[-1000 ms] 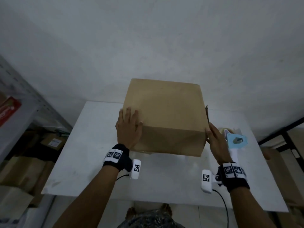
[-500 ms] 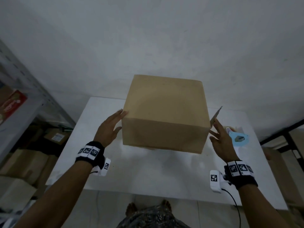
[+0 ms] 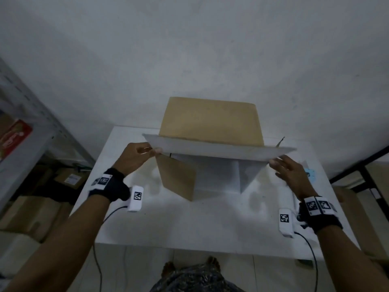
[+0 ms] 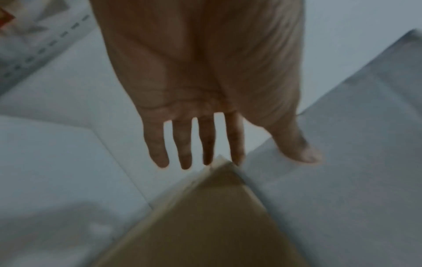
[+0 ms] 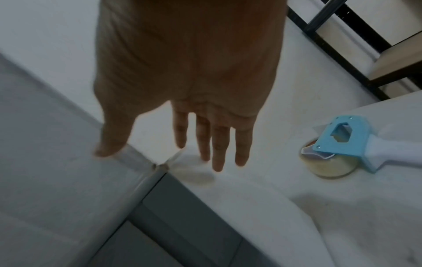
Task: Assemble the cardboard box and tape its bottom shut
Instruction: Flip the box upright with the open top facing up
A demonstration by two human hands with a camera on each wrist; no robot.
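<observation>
- Two hands are at the cardboard box point(image 3: 210, 121), which is held above the white tabletop point(image 3: 189, 220) with its open side turned toward the person.
- Left hand point(image 3: 134, 158): in the head view the thumb and fingers appear to pinch the left end of the long white-faced flap point(image 3: 219, 149) that runs across the box front. The left wrist view is blurred; there the fingers point(image 4: 185, 144) look straight, with the thumb lying on the white flap surface, so the exact hold is uncertain.
- Right hand point(image 3: 292, 173): fingers spread and mostly straight at the right end of the same flap. In the right wrist view the thumb tip point(image 5: 107, 150) rests at the flap's edge while the other fingers point(image 5: 219, 144) stand free above the tabletop.
- Box interior is white; a brown side flap point(image 3: 176, 178) hangs down on the left and a white one point(image 3: 248, 173) on the right.
- Whether the lowest corner of the brown flap touches the tabletop cannot be told.
- Tape dispenser point(image 5: 342, 144), blue head and white handle with a roll of clear tape, lies on the tabletop to the right of the right hand, apart from it.
- Metal shelving point(image 3: 31, 127) stands left of the tabletop; cardboard cartons point(image 3: 21, 207) sit low beside it.
</observation>
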